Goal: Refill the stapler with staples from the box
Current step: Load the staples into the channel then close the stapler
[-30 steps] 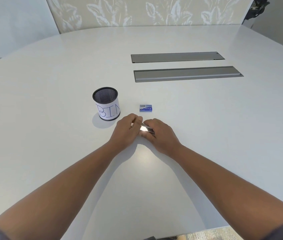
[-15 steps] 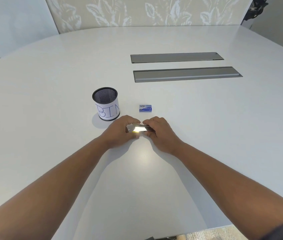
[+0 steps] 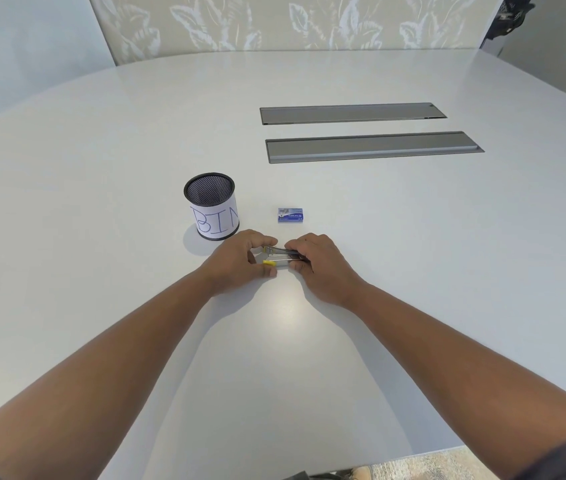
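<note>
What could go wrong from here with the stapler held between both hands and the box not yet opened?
1. The stapler is small and pinched only at its ends by the left hand and right hand; it could slip or snap shut as the yellow part comes out.
2. The staple box lies closed beyond the hands, so one hand must let go to reach it.
3. The mesh cup marked BIN stands close to the left hand and could be knocked.

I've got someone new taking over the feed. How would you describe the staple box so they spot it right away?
Start at the white table, then find the black mesh cup labelled BIN left of centre. The staple box lies flat just right of that cup, beyond the two hands working the stapler. It is the only blue item, small and rectangular, and nothing touches it.
</note>
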`<move>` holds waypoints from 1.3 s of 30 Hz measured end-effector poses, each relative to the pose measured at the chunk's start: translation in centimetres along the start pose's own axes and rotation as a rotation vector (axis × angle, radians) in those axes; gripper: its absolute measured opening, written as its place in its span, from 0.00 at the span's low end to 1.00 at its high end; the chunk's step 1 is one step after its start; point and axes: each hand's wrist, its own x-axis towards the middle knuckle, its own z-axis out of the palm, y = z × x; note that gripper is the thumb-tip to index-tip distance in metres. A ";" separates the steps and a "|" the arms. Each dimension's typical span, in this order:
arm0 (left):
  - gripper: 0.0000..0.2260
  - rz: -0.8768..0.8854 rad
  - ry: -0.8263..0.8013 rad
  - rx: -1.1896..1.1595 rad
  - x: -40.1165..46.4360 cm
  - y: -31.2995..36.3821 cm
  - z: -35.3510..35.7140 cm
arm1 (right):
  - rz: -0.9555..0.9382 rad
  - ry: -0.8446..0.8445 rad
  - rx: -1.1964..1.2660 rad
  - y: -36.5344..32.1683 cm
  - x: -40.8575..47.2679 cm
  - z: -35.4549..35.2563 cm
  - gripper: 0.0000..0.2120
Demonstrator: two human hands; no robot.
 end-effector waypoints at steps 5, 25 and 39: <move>0.25 -0.009 0.009 0.002 -0.1 -0.1 0.1 | 0.004 0.012 0.010 -0.1 -0.1 0.0 0.15; 0.19 -0.004 0.086 0.006 -0.3 -0.3 0.8 | 0.012 0.018 0.034 0.1 0.1 0.0 0.12; 0.28 -0.046 0.050 0.009 -0.3 -0.5 0.6 | -0.011 0.024 0.029 0.2 0.2 0.0 0.15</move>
